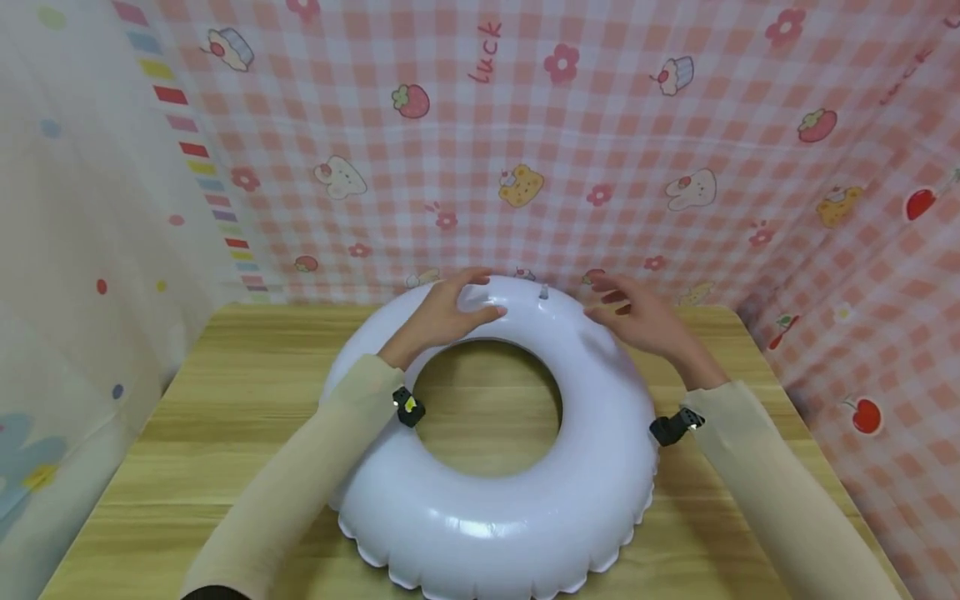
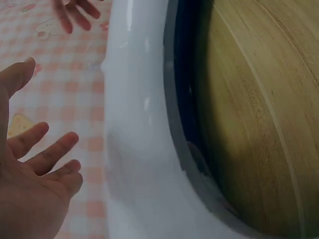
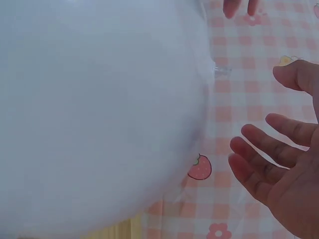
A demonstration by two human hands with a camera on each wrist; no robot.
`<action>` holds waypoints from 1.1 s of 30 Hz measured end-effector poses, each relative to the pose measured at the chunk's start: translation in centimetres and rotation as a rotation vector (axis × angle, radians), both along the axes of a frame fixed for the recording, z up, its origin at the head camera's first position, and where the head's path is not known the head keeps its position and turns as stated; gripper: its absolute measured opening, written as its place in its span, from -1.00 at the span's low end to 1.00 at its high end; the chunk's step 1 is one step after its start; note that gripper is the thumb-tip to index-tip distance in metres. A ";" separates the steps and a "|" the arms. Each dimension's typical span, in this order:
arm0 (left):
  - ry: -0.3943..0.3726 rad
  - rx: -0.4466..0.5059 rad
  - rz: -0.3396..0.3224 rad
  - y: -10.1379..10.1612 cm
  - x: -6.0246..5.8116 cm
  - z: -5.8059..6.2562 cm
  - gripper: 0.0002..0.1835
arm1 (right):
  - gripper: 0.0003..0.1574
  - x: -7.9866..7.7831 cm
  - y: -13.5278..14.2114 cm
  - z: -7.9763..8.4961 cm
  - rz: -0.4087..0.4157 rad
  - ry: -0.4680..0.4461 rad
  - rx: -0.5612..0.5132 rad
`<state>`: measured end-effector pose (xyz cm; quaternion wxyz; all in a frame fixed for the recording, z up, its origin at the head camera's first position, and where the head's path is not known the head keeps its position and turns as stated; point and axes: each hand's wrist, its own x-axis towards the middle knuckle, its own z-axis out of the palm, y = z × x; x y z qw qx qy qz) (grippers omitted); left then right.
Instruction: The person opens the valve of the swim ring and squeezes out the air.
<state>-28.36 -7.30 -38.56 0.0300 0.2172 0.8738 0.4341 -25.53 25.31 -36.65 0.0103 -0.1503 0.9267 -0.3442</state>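
A white inflated swim ring (image 1: 495, 533) lies flat on the wooden table, its scalloped seam showing along the near edge. Its small clear valve (image 1: 543, 292) sticks up from the far side, and shows in the right wrist view as a valve stem (image 3: 222, 70). Over the ring's far left part hovers my left hand (image 1: 442, 312), fingers spread and loosely bent. My right hand (image 1: 637, 312) is over the far right part, its fingers also apart. Both wrist views show a gap between the palm of the left hand (image 2: 35, 184) or right hand (image 3: 284, 159) and the ring.
The wooden table (image 1: 225, 400) extends around the ring and shows through its hole. A pink checked curtain (image 1: 465, 167) with printed fruit and animals hangs right behind the table. More cloth hangs at the left (image 1: 82, 208) and right sides.
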 end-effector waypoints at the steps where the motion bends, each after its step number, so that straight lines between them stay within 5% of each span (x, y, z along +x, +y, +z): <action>1: 0.006 -0.012 -0.004 0.4 -0.2 -0.2 -0.22 | -0.25 -0.3 -0.2 0.0 -0.003 -0.006 0.003; 14: 0.074 -0.052 -0.072 5.4 -2.8 -1.5 -0.35 | -0.26 -3.6 -2.3 0.4 -0.042 -0.109 0.079; 26: 0.161 0.006 0.007 8.2 -4.5 -2.8 -0.67 | -0.46 -6.2 -4.5 0.1 0.058 -0.092 0.102; 33: 0.137 0.055 0.069 9.4 -4.5 -3.6 -0.79 | -0.57 -6.9 -5.2 -0.2 0.020 -0.074 0.101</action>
